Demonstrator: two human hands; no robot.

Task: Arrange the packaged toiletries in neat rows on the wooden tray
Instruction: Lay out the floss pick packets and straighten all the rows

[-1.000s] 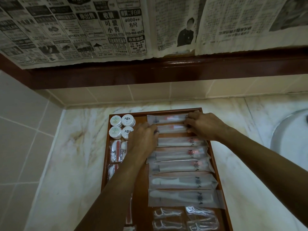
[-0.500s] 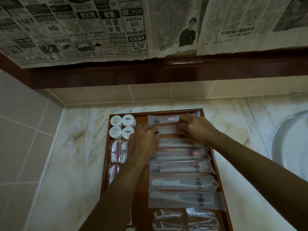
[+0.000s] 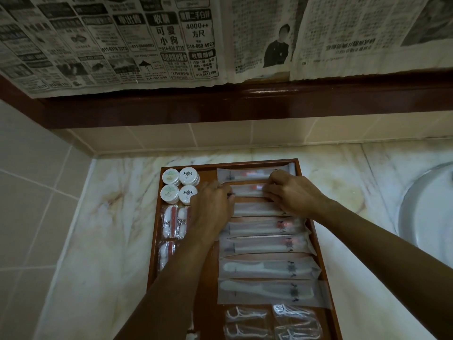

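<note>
1. On the marble bench, beside a sink (image 3: 426, 212), sits the wooden tray (image 3: 316, 231), our landmark.
2. Both hands work at the tray's far end: the left hand (image 3: 212, 212) and right hand (image 3: 294, 195) each pinch an end of the second sachet (image 3: 247, 190), likely squaring it with its row.
3. Round tubs (image 3: 180, 185) fill the tray's far left corner; floss picks (image 3: 272, 322) lie at its near end.

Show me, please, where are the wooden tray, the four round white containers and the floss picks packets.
wooden tray (image 3: 230, 162): head view, far rim.
round white containers (image 3: 188, 174): head view, lid of the far right one.
floss picks packets (image 3: 245, 315): head view, upper left packet.
</note>
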